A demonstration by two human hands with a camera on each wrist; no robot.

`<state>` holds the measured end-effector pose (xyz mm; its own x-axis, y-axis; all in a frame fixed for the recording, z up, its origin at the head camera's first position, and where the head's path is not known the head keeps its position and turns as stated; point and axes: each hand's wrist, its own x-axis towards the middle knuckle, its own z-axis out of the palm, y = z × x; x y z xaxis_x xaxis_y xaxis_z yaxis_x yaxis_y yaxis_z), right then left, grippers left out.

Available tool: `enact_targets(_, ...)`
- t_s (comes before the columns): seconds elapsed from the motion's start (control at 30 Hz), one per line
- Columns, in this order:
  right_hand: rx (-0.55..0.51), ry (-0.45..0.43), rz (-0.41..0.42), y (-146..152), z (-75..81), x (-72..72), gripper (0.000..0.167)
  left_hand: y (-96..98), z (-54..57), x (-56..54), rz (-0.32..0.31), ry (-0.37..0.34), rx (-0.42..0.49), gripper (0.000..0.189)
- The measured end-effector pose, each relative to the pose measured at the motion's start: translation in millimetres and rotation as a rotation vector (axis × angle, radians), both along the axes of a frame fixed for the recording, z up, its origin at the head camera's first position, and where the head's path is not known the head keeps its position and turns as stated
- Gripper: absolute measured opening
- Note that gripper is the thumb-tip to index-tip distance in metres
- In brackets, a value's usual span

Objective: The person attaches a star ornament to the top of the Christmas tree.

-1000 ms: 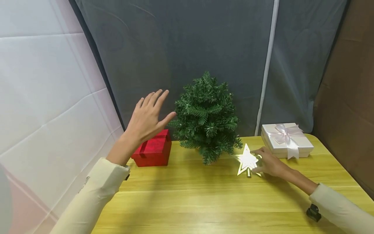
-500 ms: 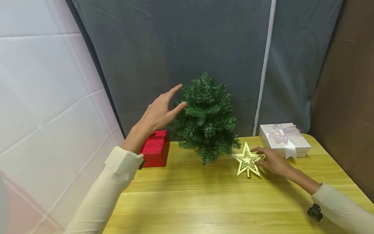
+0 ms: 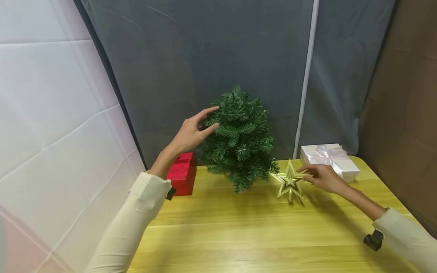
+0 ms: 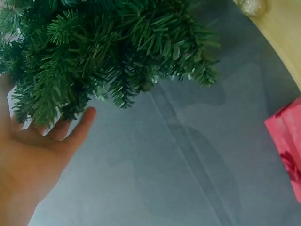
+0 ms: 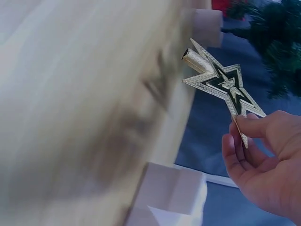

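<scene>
R grip pinches gold star by 1 tip, off surface; L grip half-open, no hold seen, by tree. Pickup prob. done, placement TBD.

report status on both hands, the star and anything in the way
Right hand pinches gold star by one point, clear of table. Left hand at left side of tree, contact unclear. Nothing seen between star and tree.

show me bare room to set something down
Tabletop front, between left sleeve and right sleeve, is bare; also a strip between red box and tree. Crowded: right rear, where the right hand holds the gold star near the white box.
</scene>
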<state>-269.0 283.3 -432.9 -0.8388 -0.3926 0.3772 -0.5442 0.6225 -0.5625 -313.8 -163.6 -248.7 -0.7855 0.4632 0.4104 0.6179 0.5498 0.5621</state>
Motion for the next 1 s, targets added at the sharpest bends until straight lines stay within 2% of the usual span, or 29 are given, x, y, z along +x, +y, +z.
enact_targets(0.33, 0.051, 0.125, -0.060, 12, 48.0, 2.7, 0.021, 2.0, -12.6, -6.3, 0.008, 0.020, 0.083, 0.052)
enact_targets(0.53, 0.081, 0.118, -0.110, 23, 81.4, 1.9, 0.018, 3.6, -16.3, -7.3, 0.013, 0.015, 0.103, 0.052)
enact_targets(0.77, 0.120, 0.153, -0.139, 24, 123.0, -1.0, 0.018, 0.6, -16.7, -5.8, 0.023, 0.018, 0.111, 0.052)
enact_targets(1.0, 0.123, 0.109, -0.211, 21, 160.2, 2.4, 0.024, -2.0, -16.3, -3.7, 0.043, 0.004, 0.121, 0.052)
